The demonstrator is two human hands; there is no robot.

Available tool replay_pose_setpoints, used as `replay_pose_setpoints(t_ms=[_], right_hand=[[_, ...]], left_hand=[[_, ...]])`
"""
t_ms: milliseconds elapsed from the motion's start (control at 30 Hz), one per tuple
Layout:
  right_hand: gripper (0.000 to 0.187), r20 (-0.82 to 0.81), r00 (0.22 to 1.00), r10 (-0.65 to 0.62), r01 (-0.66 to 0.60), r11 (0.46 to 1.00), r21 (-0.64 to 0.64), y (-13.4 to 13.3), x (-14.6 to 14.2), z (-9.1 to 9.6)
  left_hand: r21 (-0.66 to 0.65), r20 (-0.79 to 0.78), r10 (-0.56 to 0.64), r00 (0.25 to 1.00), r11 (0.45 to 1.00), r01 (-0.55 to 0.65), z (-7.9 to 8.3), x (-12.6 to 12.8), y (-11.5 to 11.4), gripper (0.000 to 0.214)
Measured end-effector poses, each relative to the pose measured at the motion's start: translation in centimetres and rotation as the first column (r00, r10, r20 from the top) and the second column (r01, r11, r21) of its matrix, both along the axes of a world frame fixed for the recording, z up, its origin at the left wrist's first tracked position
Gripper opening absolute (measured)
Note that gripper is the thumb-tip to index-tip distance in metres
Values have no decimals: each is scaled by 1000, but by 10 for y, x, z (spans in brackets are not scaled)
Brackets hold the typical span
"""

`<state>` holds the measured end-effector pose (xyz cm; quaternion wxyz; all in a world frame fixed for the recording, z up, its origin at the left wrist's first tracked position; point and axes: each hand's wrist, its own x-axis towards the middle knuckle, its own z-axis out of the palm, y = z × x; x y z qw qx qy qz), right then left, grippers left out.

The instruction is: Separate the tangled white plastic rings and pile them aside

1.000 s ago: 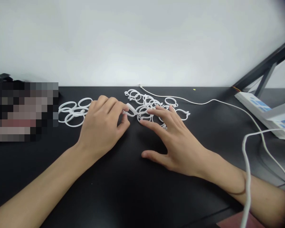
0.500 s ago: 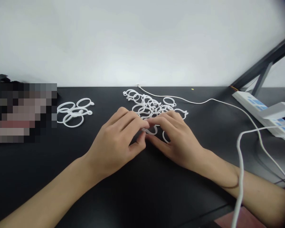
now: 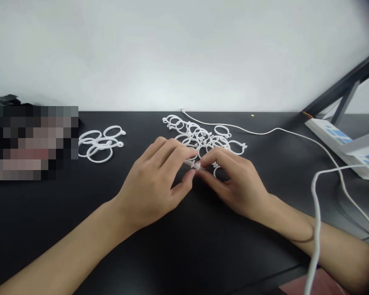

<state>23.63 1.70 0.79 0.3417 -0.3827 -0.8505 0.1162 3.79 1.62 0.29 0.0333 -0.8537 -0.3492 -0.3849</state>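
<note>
A white plastic curtain ring [image 3: 197, 166] is between my two hands, its small knob or eyelet showing at the fingertips. My right hand [image 3: 233, 176] pinches it between thumb and index finger. On the other side, my left hand [image 3: 153, 180] has its thumb and bent index finger about the same ring, and part of it is hidden behind these fingers. Just beyond my hands lies a loose pile of similar white curtain rings [image 3: 189, 134], partly covered by my fingers. Several more curtain rings [image 3: 100, 153] form a smaller group to the left.
The black table [image 3: 172, 254] meets a pale wall. A white cable [image 3: 260, 133] runs across the back; a thicker one [image 3: 316, 221] passes over my right forearm. A white power strip [image 3: 335, 135] sits at right beside a dark metal frame [image 3: 341, 82]. A blurred-out area covers the left edge.
My fingertips have parted slightly, and the ring's knob now shows between them. The ring has turned in my fingers. The whole view has shifted a little.
</note>
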Motion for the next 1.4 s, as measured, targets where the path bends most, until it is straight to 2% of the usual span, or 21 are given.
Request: replay_pose_setpoints(t_ms=[133, 367, 467, 633, 1033, 1400], right_hand=[[8, -89, 996, 14, -19, 998, -57, -1, -1, 1], [18, -118, 993, -2, -11, 994, -112, -3, -1, 4], [24, -135, 990, 47, -61, 993, -98, -4, 0, 5], [17, -139, 978, 155, -168, 982, -86, -3, 1, 5], [4, -132, 971, 202, -211, 975, -64, -3, 1, 6], [12, -166, 961, 221, -238, 967, -86, -5, 1, 6]], left_hand=[[-31, -16, 59, 998, 998, -59, -3, -2, 3, 14], [-33, -43, 61, 997, 997, -63, -6, -5, 5, 19], [-50, -60, 41, 997, 998, -45, -5, -6, 5, 22], [-63, -65, -17, 998, 998, 13, -6, -6, 6, 21], [-61, -78, -94, 992, 994, 89, -8, -6, 5, 19], [-67, -97, -108, 989, 993, 101, -7, -5, 5, 21]])
